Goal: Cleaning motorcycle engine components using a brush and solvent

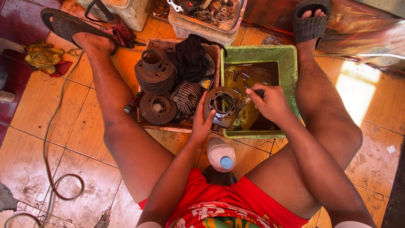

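Seated, knees spread wide, both forearms reaching forward between the legs. Left hand (202,120) palm open, fingers (201,103) curled up around what it grips, thumb out to the side. Right hand (270,102) knuckles up, fingers pinched shut, wrist bent slightly inward toward the left hand.

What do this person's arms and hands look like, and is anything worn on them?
Both arms are bare from the elbow down: no sleeves, gloves, watch or rings show. The left hand and right hand look smudged with grime. Further down are red shorts with a patterned hem.
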